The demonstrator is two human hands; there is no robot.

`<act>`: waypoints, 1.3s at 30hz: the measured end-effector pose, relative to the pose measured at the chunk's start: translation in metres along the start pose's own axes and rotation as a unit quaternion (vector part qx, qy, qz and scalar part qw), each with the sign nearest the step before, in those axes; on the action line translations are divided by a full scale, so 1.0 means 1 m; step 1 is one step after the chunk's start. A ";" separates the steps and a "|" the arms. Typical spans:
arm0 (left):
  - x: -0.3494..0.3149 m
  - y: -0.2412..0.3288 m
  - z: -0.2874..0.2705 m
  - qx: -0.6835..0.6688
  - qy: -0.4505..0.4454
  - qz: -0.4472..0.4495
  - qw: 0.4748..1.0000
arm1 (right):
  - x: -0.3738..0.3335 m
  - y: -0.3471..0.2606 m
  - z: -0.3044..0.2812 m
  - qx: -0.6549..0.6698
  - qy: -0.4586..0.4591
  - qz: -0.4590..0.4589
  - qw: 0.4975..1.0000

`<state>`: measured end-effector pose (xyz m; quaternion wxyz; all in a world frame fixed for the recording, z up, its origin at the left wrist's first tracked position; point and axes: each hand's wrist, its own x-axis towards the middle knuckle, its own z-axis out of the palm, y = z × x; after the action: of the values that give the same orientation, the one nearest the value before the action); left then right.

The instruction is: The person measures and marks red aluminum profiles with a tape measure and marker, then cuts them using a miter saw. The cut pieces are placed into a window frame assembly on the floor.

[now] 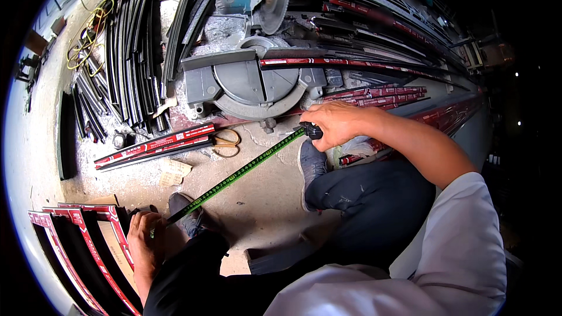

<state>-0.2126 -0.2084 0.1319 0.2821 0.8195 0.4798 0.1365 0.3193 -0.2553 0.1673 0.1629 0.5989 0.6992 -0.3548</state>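
Note:
A tape measure is stretched slantwise across my lap side, its green blade [246, 169] drawn out between both hands. My right hand [335, 122] is closed around its dark case [314, 131], just in front of the mitre saw. Down at the lower left, my left hand [146, 239] has its fingers curled at the other end of the blade; the very tip is hidden by them. Right beside that hand stand dark frames [88, 234] faced with red and white film.
A mitre saw [257, 79] with its toothed blade [275, 9] raised carries a long red-filmed strip [328, 63]. Dark profiles [132, 52] lie at the left, near a yellow cable [88, 35]. Short red-labelled pieces [158, 143] and scissors [227, 142] rest on the floor before my shoes [190, 213].

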 end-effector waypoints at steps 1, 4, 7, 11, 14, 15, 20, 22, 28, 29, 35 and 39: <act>0.003 0.005 -0.005 0.004 -0.002 -0.018 1.000 | -0.007 0.015 0.006 0.012 -0.003 0.007 1.000; 0.009 0.009 -0.029 0.031 -0.028 -0.005 0.999 | -0.016 0.050 0.031 0.066 -0.008 0.019 0.998; 0.019 0.029 -0.053 0.066 -0.046 0.007 0.997 | -0.017 0.083 0.065 0.116 0.000 0.018 0.993; 0.035 0.058 -0.075 0.120 -0.096 -0.018 0.988 | -0.001 0.114 0.142 0.192 0.056 0.026 0.979; 0.048 0.066 -0.080 0.149 -0.129 -0.052 0.979 | 0.018 0.116 0.190 0.199 0.077 0.067 0.975; 0.050 0.070 -0.087 0.161 -0.134 -0.056 0.976 | 0.031 0.111 0.202 0.194 0.077 0.070 0.975; 0.084 0.118 -0.061 0.197 -0.195 -0.045 0.960 | 0.042 0.103 0.232 0.190 0.095 0.110 0.971; 0.092 0.128 -0.041 0.172 -0.238 -0.020 0.956 | 0.041 0.106 0.244 0.178 0.100 0.115 0.972; 0.117 0.146 0.009 0.206 -0.355 0.061 0.910 | 0.058 0.099 0.249 0.149 0.124 0.096 0.976; 0.124 0.146 0.020 0.197 -0.364 0.092 0.906 | 0.057 0.099 0.253 0.154 0.123 0.106 0.975; 0.151 0.143 0.073 0.148 -0.359 0.124 0.913 | 0.048 0.088 0.236 0.120 0.109 0.145 0.976; 0.165 0.138 0.095 0.144 -0.379 0.099 0.909 | 0.042 0.090 0.194 0.167 0.073 0.148 0.972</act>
<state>0.0150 -0.1499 0.1299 0.3067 0.8847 0.2676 -0.2273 0.3573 -0.3563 -0.0223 0.0601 0.7390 0.5433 -0.3938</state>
